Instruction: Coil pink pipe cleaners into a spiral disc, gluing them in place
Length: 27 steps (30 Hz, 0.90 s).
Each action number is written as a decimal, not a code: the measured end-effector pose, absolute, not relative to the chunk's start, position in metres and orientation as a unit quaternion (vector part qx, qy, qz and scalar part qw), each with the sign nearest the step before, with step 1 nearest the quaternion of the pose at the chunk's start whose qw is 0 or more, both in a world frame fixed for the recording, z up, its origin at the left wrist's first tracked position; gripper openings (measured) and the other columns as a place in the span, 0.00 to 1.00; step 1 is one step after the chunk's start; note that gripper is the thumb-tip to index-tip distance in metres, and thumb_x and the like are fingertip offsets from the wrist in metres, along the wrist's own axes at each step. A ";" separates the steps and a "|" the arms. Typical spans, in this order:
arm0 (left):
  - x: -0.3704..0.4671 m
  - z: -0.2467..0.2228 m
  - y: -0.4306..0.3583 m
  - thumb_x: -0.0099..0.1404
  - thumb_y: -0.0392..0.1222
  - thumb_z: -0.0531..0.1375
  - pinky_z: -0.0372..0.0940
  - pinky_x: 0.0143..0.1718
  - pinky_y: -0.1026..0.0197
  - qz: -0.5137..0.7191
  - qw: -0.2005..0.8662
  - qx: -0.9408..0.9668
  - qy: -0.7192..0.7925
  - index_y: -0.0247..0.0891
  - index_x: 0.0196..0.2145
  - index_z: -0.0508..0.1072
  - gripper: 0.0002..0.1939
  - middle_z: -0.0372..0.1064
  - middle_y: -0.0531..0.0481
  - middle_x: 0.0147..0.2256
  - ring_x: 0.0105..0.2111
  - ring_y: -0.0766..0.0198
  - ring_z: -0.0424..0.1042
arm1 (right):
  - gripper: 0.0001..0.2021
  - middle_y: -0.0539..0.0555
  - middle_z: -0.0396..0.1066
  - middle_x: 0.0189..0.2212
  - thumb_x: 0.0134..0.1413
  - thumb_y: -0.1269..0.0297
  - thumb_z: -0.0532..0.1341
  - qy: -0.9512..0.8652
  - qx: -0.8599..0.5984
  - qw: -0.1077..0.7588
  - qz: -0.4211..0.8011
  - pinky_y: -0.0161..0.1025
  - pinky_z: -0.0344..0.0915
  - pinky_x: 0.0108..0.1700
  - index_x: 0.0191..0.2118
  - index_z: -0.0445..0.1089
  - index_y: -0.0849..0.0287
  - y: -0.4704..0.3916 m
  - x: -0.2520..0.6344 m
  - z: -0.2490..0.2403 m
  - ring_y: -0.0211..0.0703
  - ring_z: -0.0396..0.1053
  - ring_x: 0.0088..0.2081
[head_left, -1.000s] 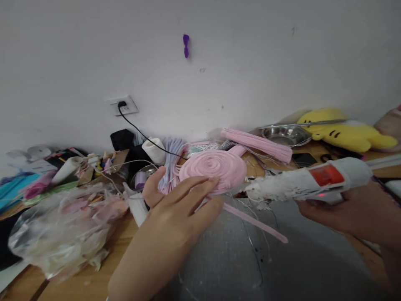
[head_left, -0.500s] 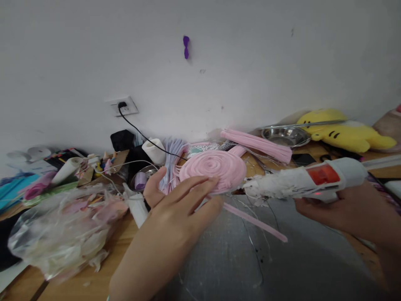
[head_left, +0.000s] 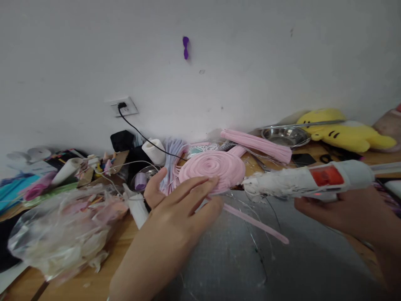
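Note:
A flat spiral disc of pink pipe cleaner is in the middle of the view, held at its near edge by my left hand. The fingers lie over the disc's front and its underside is hidden. A loose pink pipe cleaner end trails from beneath it to the right. My right hand is wrapped round the handle of a white hot glue gun with a red panel. Its nozzle, crusted in white glue, points left at the disc's right edge, touching or very close.
A grey mat with stringy glue threads lies below the hands. Behind are a pink pipe cleaner bundle, a metal bowl and a yellow plush toy. At left lies a plastic bag; a black cord runs from the wall socket.
The glue gun has shifted slightly to the right and levelled a little, its nozzle still at the disc's right edge. My left hand and the disc have barely moved.

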State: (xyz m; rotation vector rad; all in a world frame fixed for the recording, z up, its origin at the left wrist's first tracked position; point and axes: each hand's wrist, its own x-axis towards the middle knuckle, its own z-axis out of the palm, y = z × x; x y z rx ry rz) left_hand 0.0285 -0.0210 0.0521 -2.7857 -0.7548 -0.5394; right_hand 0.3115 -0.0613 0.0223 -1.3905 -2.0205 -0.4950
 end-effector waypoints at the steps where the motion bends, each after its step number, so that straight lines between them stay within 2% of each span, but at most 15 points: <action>1: 0.028 0.052 -0.021 0.74 0.38 0.43 0.68 0.51 0.46 -0.187 0.105 -0.943 -0.253 0.38 0.42 0.73 0.19 0.71 0.44 0.49 0.53 0.54 0.67 | 0.10 0.47 0.68 0.12 0.47 0.64 0.54 -0.765 -0.530 0.313 -0.190 0.33 0.58 0.15 0.19 0.64 0.54 -0.061 0.311 0.023 0.40 0.65 0.14; 6: 0.029 0.050 -0.022 0.74 0.39 0.42 0.68 0.50 0.45 -0.185 0.097 -0.944 -0.256 0.38 0.42 0.74 0.20 0.71 0.43 0.49 0.53 0.53 0.67 | 0.10 0.47 0.65 0.10 0.45 0.62 0.54 -0.757 -0.549 0.314 -0.166 0.35 0.54 0.15 0.17 0.63 0.53 -0.061 0.313 0.019 0.41 0.63 0.13; 11: 0.027 0.051 -0.021 0.73 0.37 0.44 0.68 0.51 0.43 -0.194 0.096 -0.942 -0.258 0.37 0.43 0.73 0.17 0.71 0.43 0.49 0.52 0.53 0.68 | 0.10 0.46 0.60 0.08 0.42 0.63 0.55 -0.743 -0.568 0.316 -0.155 0.36 0.49 0.15 0.15 0.57 0.53 -0.063 0.314 0.019 0.39 0.57 0.11; 14: 0.027 0.052 -0.021 0.73 0.36 0.45 0.69 0.51 0.45 -0.200 0.108 -0.939 -0.258 0.37 0.43 0.74 0.17 0.72 0.44 0.49 0.51 0.54 0.69 | 0.08 0.46 0.62 0.10 0.43 0.64 0.54 -0.747 -0.551 0.322 -0.185 0.36 0.52 0.17 0.17 0.58 0.52 -0.063 0.315 0.022 0.41 0.61 0.13; 17: 0.028 0.052 -0.021 0.72 0.36 0.46 0.68 0.51 0.41 -0.205 0.116 -0.936 -0.260 0.38 0.42 0.74 0.16 0.72 0.45 0.48 0.50 0.52 0.70 | 0.07 0.46 0.63 0.11 0.45 0.64 0.53 -0.755 -0.539 0.316 -0.199 0.36 0.55 0.18 0.20 0.61 0.53 -0.062 0.317 0.023 0.41 0.62 0.14; 22: 0.029 0.051 -0.021 0.72 0.34 0.47 0.69 0.50 0.47 -0.196 0.112 -0.939 -0.260 0.38 0.41 0.74 0.15 0.72 0.44 0.49 0.51 0.53 0.69 | 0.12 0.48 0.63 0.09 0.45 0.64 0.53 -0.747 -0.563 0.302 -0.186 0.36 0.54 0.16 0.15 0.58 0.54 -0.060 0.317 0.025 0.42 0.61 0.12; 27: 0.027 0.050 -0.020 0.72 0.34 0.46 0.69 0.51 0.44 -0.194 0.114 -0.939 -0.260 0.39 0.43 0.74 0.16 0.72 0.45 0.50 0.51 0.53 0.70 | 0.11 0.49 0.65 0.11 0.44 0.62 0.54 -0.735 -0.589 0.303 -0.145 0.36 0.54 0.15 0.15 0.59 0.54 -0.060 0.321 0.025 0.42 0.60 0.12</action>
